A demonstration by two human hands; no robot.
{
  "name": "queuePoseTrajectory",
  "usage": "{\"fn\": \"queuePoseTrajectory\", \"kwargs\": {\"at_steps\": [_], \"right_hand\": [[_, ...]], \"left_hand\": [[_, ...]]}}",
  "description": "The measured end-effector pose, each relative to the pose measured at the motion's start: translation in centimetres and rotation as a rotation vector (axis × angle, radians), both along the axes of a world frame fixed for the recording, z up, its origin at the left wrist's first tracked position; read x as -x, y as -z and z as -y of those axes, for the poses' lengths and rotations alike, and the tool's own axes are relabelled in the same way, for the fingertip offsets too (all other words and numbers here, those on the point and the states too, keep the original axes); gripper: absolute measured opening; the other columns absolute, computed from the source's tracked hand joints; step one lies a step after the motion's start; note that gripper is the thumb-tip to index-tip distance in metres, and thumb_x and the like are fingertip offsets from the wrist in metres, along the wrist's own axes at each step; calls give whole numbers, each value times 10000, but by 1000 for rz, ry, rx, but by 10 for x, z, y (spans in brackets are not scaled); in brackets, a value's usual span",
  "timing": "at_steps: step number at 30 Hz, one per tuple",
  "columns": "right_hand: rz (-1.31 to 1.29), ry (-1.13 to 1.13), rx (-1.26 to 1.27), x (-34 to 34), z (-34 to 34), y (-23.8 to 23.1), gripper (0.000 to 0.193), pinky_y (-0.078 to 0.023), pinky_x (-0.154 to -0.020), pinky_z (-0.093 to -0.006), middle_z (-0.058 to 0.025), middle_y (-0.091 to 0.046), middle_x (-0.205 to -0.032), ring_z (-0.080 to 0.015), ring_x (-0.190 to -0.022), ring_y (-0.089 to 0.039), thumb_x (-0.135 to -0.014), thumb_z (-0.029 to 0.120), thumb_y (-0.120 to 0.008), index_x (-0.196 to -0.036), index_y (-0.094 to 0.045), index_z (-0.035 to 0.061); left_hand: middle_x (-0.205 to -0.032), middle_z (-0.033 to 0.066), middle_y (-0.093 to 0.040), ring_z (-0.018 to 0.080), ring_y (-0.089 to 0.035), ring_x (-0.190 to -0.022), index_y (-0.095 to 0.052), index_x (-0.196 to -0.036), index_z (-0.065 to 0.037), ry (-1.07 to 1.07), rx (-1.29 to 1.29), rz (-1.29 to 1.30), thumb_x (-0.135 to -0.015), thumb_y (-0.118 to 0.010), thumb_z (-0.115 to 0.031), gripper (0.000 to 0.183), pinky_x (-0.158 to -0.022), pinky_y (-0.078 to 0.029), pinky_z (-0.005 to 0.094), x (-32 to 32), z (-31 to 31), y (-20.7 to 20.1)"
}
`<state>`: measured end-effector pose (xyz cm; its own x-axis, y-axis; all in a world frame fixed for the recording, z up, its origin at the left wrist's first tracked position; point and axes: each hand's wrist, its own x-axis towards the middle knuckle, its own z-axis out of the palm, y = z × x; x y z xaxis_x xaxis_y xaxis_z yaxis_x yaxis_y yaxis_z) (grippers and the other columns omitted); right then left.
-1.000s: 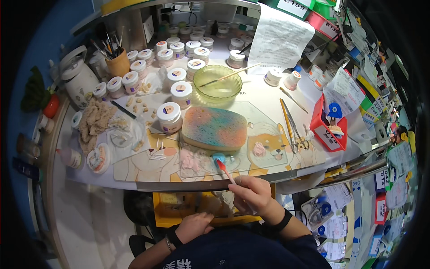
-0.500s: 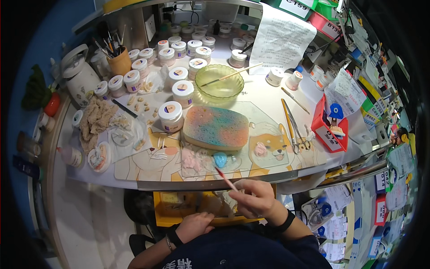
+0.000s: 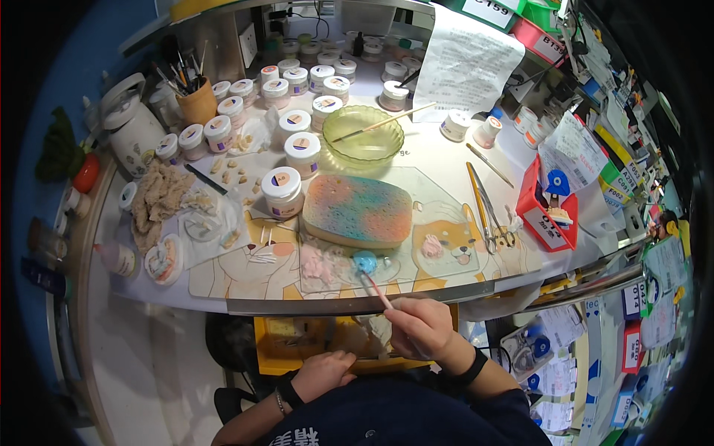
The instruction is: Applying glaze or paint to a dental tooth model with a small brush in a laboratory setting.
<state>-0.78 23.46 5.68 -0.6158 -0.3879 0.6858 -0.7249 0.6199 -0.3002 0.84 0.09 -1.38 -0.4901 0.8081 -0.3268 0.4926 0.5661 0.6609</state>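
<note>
My right hand (image 3: 424, 327) pinches a thin brush (image 3: 378, 289), its slanting shaft reddish. The brush tip is at the lower edge of a blue blob of paste (image 3: 364, 260) on a clear glass slab (image 3: 454, 256). To the left of the blue blob lies crumbly pink material (image 3: 317, 265), and a smaller pink dab (image 3: 432, 247) sits farther right. Just behind stands a thick, multicoloured sponge (image 3: 358, 209). My left hand (image 3: 325, 377) rests low by the yellow drawer (image 3: 269, 364), fingers curled; whatever they may hold is hidden.
White-lidded jars (image 3: 282, 192) crowd the back left. A green glass bowl (image 3: 349, 157) carries another brush (image 3: 383, 123) across its rim. Scissors (image 3: 500, 232) and a red bin (image 3: 547, 212) lie to the right. A dental model (image 3: 163, 260) stands at the left front.
My right hand has shifted slightly left and down, the brush tip now touching or nearly touching the blue paste's lower edge. My left hand stays in place.
</note>
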Motion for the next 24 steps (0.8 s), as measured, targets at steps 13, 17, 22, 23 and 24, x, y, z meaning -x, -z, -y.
{"fn": "queuePoseTrajectory", "kwargs": {"at_steps": [13, 17, 22, 23, 24], "right_hand": [[24, 34, 41, 5, 3, -4, 344, -483, -521, -291, -113, -611, -840, -223, -612, -601, -581, -20, -638, -922, -652, 26], [52, -43, 61, 4, 3, -8, 337, -482, -521, -285, -108, -619, -852, -216, -608, -603, -586, -14, -641, -920, -652, 27], [54, -2, -18, 5, 3, -7, 343, -491, -521, -287, -107, -621, -856, -216, -620, -616, -579, -7, -651, -919, -656, 37], [4, 20, 4, 5, 1, -7, 347, -495, -523, -291, -103, -622, -816, -220, -602, -613, -572, -15, -655, -916, -643, 24], [-26, 36, 22, 5, 1, -5, 349, -492, -517, -290, -102, -620, -799, -219, -593, -611, -570, -16, -658, -916, -635, 18]], "left_hand": [[-996, 179, -590, 356, -604, -929, -533, -1141, -40, -11, 23, 10, -855, -601, -287, 385, -783, -497, 420, 0, 0, -2], [-991, 177, -590, 355, -604, -925, -531, -1138, -40, -17, -15, 3, -852, -604, -285, 383, -782, -496, 418, -1, 1, 0], [-875, 116, -605, 292, -634, -858, -559, -972, -59, -60, -105, -134, -797, -665, -251, 281, -700, -527, 383, -4, 0, 3], [-877, 117, -605, 294, -633, -859, -560, -976, -60, -55, -89, -126, -799, -665, -254, 284, -704, -527, 383, -3, 1, 3], [-880, 118, -605, 295, -633, -860, -561, -980, -60, -51, -71, -116, -801, -665, -258, 287, -708, -526, 383, -3, 1, 4]]}}
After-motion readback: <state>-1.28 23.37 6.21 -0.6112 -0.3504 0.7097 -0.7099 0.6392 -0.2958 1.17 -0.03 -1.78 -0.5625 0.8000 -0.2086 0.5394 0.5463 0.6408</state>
